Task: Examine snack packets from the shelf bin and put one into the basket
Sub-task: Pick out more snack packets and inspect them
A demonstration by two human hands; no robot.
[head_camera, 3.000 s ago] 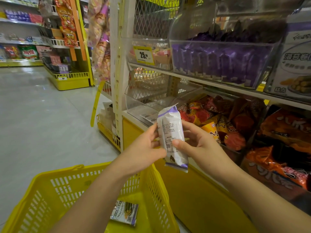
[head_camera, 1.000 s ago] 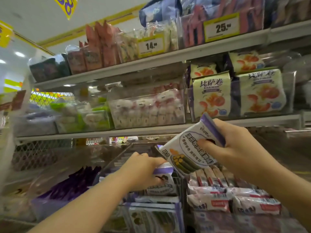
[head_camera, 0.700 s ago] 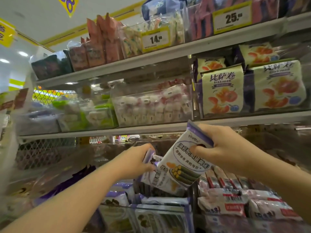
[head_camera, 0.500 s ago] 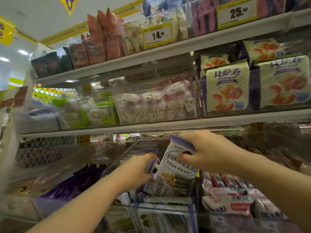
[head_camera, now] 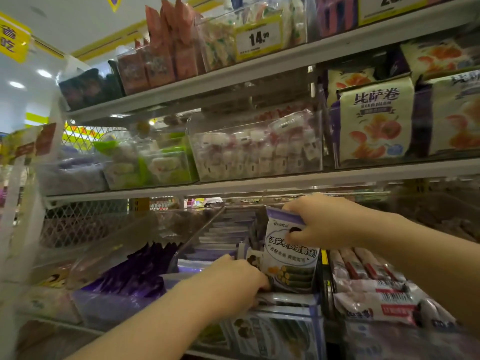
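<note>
My right hand [head_camera: 322, 222] grips the top of a white and purple snack packet [head_camera: 291, 258], which stands upright at the front of the clear shelf bin [head_camera: 202, 229]. Just left of it, my left hand [head_camera: 231, 284] reaches into the same bin, fingers curled around another purple-edged packet [head_camera: 250, 257] that is mostly hidden behind the hand. Several more packets of this kind lie stacked deeper in the bin. The basket is out of view.
A bin of red and white packets [head_camera: 371, 289] is on the right, and purple packets [head_camera: 135, 274] fill the bin on the left. Shelves above hold pizza-roll bags [head_camera: 374, 120], small white sweets [head_camera: 257, 149] and a 14.90 price tag [head_camera: 258, 38].
My right hand has lowered its packet from above the bin down into the bin's front. My left hand has sunk back into the bin with its packet.
</note>
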